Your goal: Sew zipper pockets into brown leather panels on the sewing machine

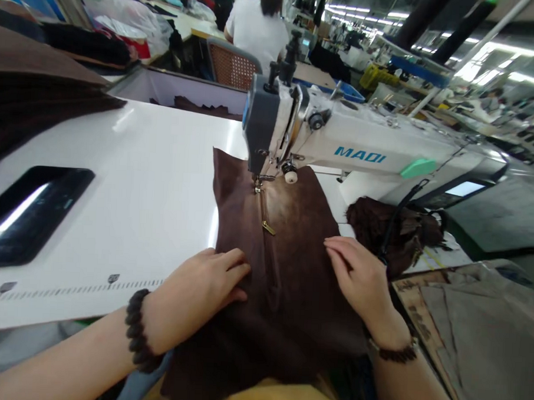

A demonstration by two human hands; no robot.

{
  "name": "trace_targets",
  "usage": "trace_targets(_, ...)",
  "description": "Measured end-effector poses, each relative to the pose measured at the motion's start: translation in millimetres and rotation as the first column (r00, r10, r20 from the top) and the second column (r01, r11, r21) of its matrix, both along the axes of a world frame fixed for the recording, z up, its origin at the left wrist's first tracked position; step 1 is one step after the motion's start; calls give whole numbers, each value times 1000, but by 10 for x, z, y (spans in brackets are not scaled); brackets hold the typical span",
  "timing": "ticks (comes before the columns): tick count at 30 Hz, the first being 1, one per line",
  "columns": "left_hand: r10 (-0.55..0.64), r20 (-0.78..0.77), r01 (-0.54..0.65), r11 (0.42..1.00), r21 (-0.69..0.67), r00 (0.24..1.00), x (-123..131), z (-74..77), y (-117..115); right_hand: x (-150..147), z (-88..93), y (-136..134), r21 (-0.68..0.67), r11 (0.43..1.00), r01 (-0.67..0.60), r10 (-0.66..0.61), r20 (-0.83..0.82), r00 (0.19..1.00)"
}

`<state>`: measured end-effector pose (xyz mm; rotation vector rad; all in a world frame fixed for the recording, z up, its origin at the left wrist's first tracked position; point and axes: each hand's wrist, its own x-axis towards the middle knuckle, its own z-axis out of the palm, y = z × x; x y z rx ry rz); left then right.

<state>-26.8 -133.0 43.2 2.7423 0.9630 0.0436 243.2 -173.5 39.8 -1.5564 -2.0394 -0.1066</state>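
A dark brown leather piece [297, 319] lies under the needle and presser foot [259, 185] of a sewing machine [362, 148]. A zipper [267, 253] with a brass-coloured pull [269, 228] runs down its middle, and its upper end is at the foot. My left hand [205, 289] rests over the leather's left edge, fingers bent and thumb apart from them. At the right edge, my right hand [361, 281] lies with its fingertips touching the leather, thumb a little apart. The leather's lower end hangs over the table edge towards my lap.
A black phone-like device [36, 213] lies on the white table [130, 188], which has a printed ruler along its front. Stacked brown leather [42, 84] stands at the left. Crumpled brown pieces [381, 225] and flat grey-brown sheets [487, 327] are at the right. Another person [259, 26] sits beyond the machine.
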Motion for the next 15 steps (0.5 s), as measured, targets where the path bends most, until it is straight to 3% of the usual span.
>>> trace_targets(2, 21, -50, -23, 999, -33, 999, 167, 25, 34, 260, 95, -164, 130, 969, 209, -209, -15, 978)
trace_targets(4, 60, -58, -65, 993, -95, 997, 273, 0, 74, 521, 132, -354, 157, 940, 303, -313, 45, 949)
trace_targets(9, 117, 32, -107, 971, -212, 993, 303, -219, 147, 907, -59, -741, -1, 959, 282, -265, 341, 902)
trace_targets(12, 110, 81, -91, 974, -209, 991, 281, -290, 136, 968, -245, -776, -8, 953, 302, -260, 487, 834)
trace_targets(15, 133, 140, -101, 972, -213, 981, 281, -283, 108, 1040, -386, -713, 49, 975, 216, -205, 571, 795)
